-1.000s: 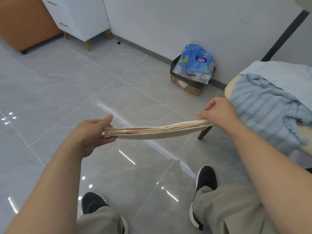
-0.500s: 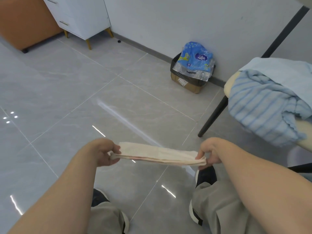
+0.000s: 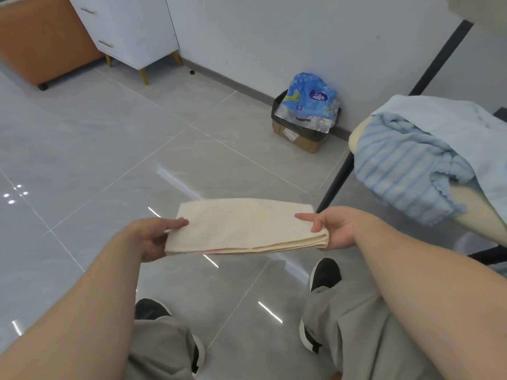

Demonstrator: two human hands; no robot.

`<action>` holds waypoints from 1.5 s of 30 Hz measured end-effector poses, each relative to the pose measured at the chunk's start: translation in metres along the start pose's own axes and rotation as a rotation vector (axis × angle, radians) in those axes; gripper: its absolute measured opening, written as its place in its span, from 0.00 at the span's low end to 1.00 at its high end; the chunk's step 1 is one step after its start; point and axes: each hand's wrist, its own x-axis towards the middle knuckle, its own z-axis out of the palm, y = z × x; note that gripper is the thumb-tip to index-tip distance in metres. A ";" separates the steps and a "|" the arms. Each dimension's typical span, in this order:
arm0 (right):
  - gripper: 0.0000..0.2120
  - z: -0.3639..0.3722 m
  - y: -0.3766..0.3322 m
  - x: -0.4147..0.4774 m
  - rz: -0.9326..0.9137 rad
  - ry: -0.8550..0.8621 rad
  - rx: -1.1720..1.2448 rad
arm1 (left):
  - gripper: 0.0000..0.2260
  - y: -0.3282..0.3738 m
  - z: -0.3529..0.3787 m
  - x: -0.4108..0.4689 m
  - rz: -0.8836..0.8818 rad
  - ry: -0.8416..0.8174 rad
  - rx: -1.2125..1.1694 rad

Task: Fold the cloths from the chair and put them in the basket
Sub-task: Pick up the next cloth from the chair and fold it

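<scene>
We hold the folded cream cloth [image 3: 241, 226] flat in the air above the floor, its long axis running left to right between the hands. The left hand [image 3: 153, 237] pinches one short end, the right hand [image 3: 333, 229] the other. The chair [image 3: 359, 135] with the blue cloths [image 3: 397, 171] lies to our right, nearer the right hand. No basket is in view.

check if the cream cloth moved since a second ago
Yes. Against the chair leg, the cream cloth has come down and back toward the person, and turned from edge-on to flat.
</scene>
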 end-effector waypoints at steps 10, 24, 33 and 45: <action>0.22 0.002 -0.005 -0.007 -0.158 -0.075 0.219 | 0.19 -0.002 0.004 -0.018 0.075 -0.141 -0.021; 0.25 0.011 -0.034 -0.018 -0.612 0.051 0.010 | 0.29 0.026 0.035 -0.041 0.586 -0.009 0.146; 0.31 0.007 -0.053 -0.030 -0.821 0.040 0.052 | 0.33 0.039 0.042 -0.042 0.669 0.016 0.134; 0.31 0.080 -0.006 -0.058 -1.126 0.469 -1.028 | 0.40 0.005 0.093 -0.060 0.929 0.181 0.954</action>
